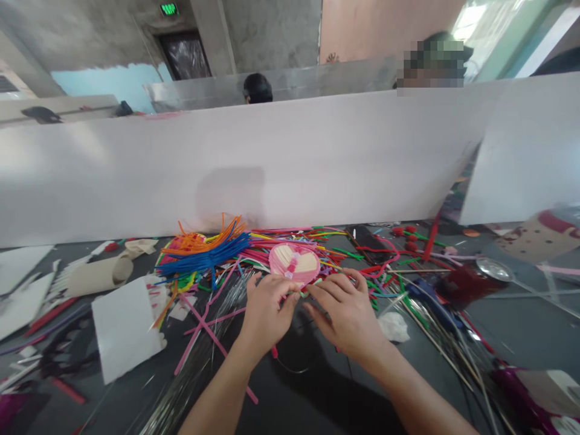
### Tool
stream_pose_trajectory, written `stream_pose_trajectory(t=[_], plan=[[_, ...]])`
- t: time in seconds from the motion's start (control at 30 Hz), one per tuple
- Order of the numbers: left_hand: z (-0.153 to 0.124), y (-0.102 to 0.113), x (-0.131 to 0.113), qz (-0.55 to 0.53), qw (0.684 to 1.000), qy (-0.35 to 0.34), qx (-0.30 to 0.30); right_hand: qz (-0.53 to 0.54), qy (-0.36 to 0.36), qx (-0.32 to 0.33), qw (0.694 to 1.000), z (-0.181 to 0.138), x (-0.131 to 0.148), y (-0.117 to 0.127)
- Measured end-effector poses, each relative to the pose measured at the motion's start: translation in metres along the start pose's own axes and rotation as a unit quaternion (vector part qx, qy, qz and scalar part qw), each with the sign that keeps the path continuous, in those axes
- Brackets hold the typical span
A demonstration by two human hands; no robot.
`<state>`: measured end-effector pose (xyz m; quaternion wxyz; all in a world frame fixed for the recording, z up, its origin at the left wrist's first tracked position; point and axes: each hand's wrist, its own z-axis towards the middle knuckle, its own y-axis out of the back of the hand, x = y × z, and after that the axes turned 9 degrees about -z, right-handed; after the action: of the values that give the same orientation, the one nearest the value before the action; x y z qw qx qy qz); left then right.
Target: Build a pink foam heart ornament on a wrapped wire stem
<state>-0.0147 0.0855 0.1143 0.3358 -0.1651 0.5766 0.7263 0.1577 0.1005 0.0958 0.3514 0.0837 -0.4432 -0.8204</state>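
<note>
A pink heart-shaped craft piece (pixel 293 264) with a cream centre and a small pink bow stands just above my hands. My left hand (pixel 269 313) and my right hand (pixel 347 314) meet at its lower tip, which is hidden behind my fingertips. Both hands seem to pinch it. Behind the heart lies a heap of pipe cleaners (pixel 203 257) in blue, orange and pink. Long pink sticks (pixel 203 329) lie below my left hand, and a crumpled white tissue (pixel 394 326) lies to the right of my right hand.
A white partition board (pixel 226 169) runs along the table's far side, with a person (pixel 258 89) beyond it. A white paper bag (pixel 124 326) and a rolled tan sheet (pixel 99 275) lie at left. A red can (pixel 473 282) lies on its side at right among scattered sticks.
</note>
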Motion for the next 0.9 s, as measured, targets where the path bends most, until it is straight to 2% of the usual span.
stream_pose_trajectory(t=[0.27, 0.43, 0.57, 0.63, 0.7, 0.8, 0.9], plan=[[0.0, 0.001, -0.001, 0.006, 1.0, -0.019, -0.007, 0.039, -0.023, -0.015, 0.999, -0.003, -0.003, -0.008], [-0.001, 0.0, -0.001, 0.017, 0.999, -0.031, -0.015, 0.067, -0.028, 0.013, 0.997, -0.003, -0.002, -0.007], [-0.001, -0.001, 0.001, 0.008, 1.0, -0.021, -0.02, 0.06, -0.033, 0.011, 0.998, -0.002, -0.004, -0.007], [0.0, 0.001, 0.006, -0.04, 0.998, 0.004, -0.045, 0.071, -0.054, 0.002, 0.996, -0.001, -0.008, -0.006], [0.002, 0.005, 0.014, -0.15, 0.985, 0.039, -0.079, 0.104, -0.086, -0.004, 0.991, 0.001, -0.013, -0.004], [0.006, 0.008, 0.026, -0.347, 0.926, 0.106, -0.108, 0.206, -0.157, 0.015, 0.966, 0.003, -0.017, 0.002], [0.009, 0.002, 0.028, -0.452, 0.878, 0.151, -0.055, 0.325, -0.235, 0.054, 0.914, 0.005, -0.014, 0.008]])
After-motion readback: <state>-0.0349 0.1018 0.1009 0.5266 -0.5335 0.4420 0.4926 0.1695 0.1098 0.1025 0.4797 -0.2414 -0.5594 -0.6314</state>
